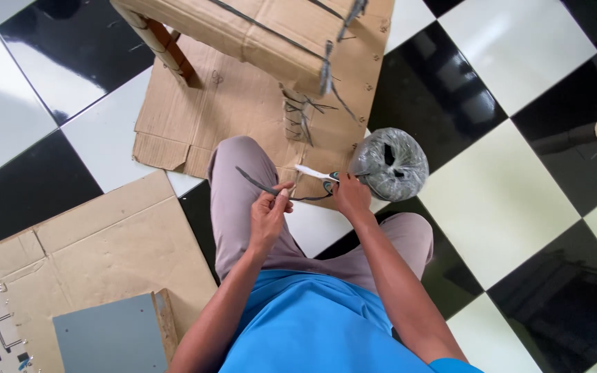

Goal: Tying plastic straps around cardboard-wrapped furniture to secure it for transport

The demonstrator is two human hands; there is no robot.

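My left hand (268, 213) pinches a dark grey strap (256, 181) that runs across my left knee toward my right hand. My right hand (351, 195) grips a small cutter with a white blade (316, 173) and a teal and black handle, its blade lying against the strap. A round roll of grey strapping wrapped in clear plastic (390, 163) sits on the floor just beyond my right hand. I am seated, with grey trousers and a blue shirt in view below.
A piece of furniture wrapped in cardboard and bound with dark straps (264, 34) stands ahead on a flat cardboard sheet (195, 117). Another flattened carton (98, 242) with a grey panel (112, 338) lies at left. The floor is black and white tiles.
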